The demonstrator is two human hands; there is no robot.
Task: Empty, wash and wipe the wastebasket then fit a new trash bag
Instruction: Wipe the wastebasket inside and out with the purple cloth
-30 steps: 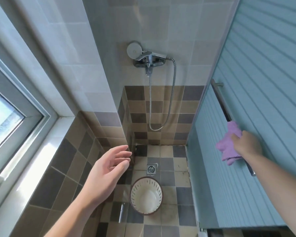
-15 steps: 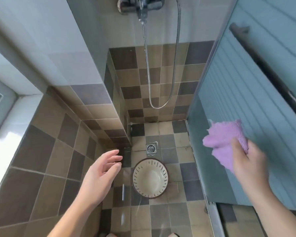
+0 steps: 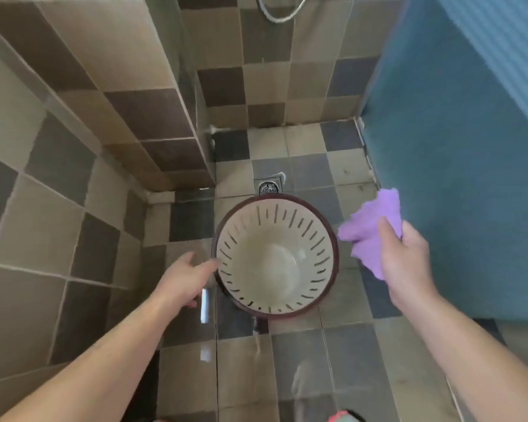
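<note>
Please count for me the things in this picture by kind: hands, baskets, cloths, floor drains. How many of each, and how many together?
Hands: 2, the left hand reaching toward the basket rim, the right hand gripping the cloth
Baskets: 1, the wastebasket upright on the floor
Cloths: 1, the purple cloth
Floor drains: 1, the drain just behind the wastebasket
Total: 5

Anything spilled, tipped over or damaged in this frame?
Nothing stands out. The wastebasket stands upright and empty on the wet tiled floor by the drain; the right hand holds a purple cloth.
</note>
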